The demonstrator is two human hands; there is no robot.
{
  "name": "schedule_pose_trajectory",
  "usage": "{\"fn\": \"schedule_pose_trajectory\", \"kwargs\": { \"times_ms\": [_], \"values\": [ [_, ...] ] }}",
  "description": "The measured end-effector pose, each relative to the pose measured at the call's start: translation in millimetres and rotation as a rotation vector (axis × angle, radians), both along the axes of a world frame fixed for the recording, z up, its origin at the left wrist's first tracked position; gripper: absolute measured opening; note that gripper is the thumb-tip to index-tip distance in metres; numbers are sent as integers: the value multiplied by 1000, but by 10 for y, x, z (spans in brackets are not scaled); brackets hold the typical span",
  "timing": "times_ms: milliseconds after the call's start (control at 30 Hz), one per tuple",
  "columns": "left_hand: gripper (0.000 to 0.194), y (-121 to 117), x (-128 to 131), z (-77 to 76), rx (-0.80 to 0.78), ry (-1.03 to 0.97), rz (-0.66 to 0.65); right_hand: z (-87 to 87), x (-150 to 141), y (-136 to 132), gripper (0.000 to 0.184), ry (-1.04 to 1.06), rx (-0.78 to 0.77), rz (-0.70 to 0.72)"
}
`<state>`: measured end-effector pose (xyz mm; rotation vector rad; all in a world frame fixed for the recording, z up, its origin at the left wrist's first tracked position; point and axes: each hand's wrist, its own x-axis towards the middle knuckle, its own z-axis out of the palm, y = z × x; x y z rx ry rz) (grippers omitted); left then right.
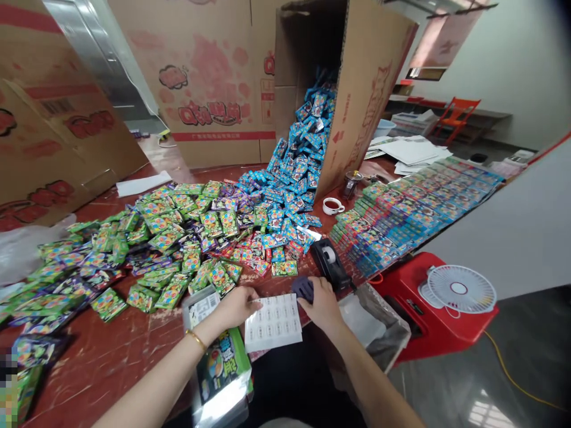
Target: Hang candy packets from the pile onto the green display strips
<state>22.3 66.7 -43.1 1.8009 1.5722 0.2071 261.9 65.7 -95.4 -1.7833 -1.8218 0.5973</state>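
A white sticker sheet (273, 322) with rows of round labels lies at the near edge of the red table (111, 356). My left hand (236, 306) rests on the sheet's left edge, fingers curled and pinching at it. My right hand (322, 304) is at the sheet's right corner, fingers closed around a small dark purple packet (304, 288). Below my left wrist a green packet (223, 359) lies in a clear plastic box (218, 404). A black tape dispenser (329, 261) stands just beyond my right hand.
Heaps of green, purple and blue packets (178, 238) cover the table, spilling from a tipped cardboard box (366, 89). Neat rows of packets (410, 214) lie at right, near a white cup (332, 205). A red stool with a white fan (459, 289) stands at right.
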Motion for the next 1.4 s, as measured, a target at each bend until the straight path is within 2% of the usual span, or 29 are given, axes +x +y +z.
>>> {"fn": "schedule_pose_trajectory", "kwargs": {
  "times_ms": [133,233,300,367,500,600,700,800,900,1000,1100,1167,1233,1300,1333,1400],
  "values": [
    [22,68,-5,-99,-38,15,-13,69,71,-64,55,8,-42,-15],
    [25,86,17,-159,-81,14,-17,196,106,-247,58,68,23,-64],
    [25,106,42,-198,-106,27,-12,203,0,-374,56,169,46,-26],
    [23,129,64,-227,-130,46,-14,109,-201,-472,54,260,11,30],
    [14,159,82,-210,-130,115,-30,-198,-547,-553,53,274,-56,-3],
    [11,146,97,-122,-61,199,-13,-297,-571,-573,52,267,-41,2],
    [21,52,116,-3,16,245,13,-289,-518,-602,52,261,-10,20],
    [31,-220,73,94,98,254,62,-305,-516,-629,51,239,37,13],
    [28,-732,-91,93,202,171,85,-345,-521,-644,48,200,49,30],
    [24,-1359,-328,-42,382,12,152,-283,-482,-663,48,81,37,57],
    [26,-1814,-499,-241,530,28,326,-70,-529,-657,49,-61,126,48],
    [32,-1929,-535,-365,574,108,359,95,-719,-609,38,20,181,200],
    [41,-1923,-519,-474,577,187,286,216,-1056,-520,24,165,126,536],
    [50,-1873,-483,-571,571,251,209,272,-1471,-394,25,182,21,851],
    [53,-1852,-468,-617,573,278,197,282,-1677,-319,25,142,-11,937],
    [56,-1841,-454,-704,579,319,213,291,-2037,-157,28,47,-21,969]
  ]
}}
